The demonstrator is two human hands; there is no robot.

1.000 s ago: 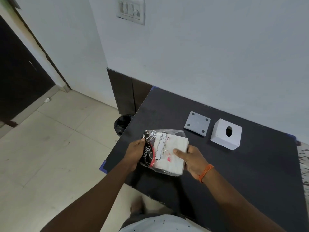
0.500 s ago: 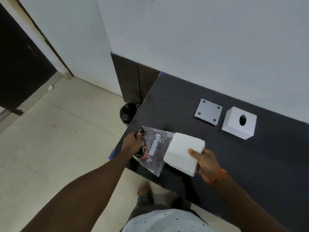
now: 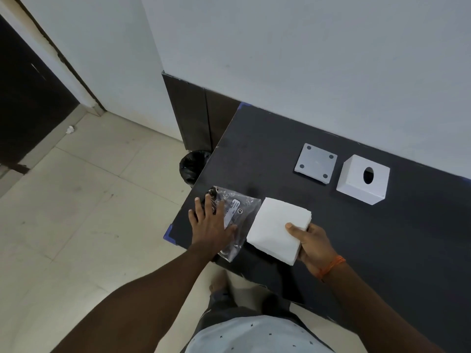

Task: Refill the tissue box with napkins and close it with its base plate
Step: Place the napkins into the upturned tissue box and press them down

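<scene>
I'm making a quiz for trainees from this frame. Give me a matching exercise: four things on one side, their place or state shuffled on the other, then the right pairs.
Things:
1. napkin stack
2. wrapper
3. base plate
4. tissue box

Places or states:
A. lies flat on the table, four round feet up
B. gripped in the right hand
C. stands with its oval hole on top
D. empty, pressed under the flat left hand

Pairs: 1-B, 2-D, 3-A, 4-C
</scene>
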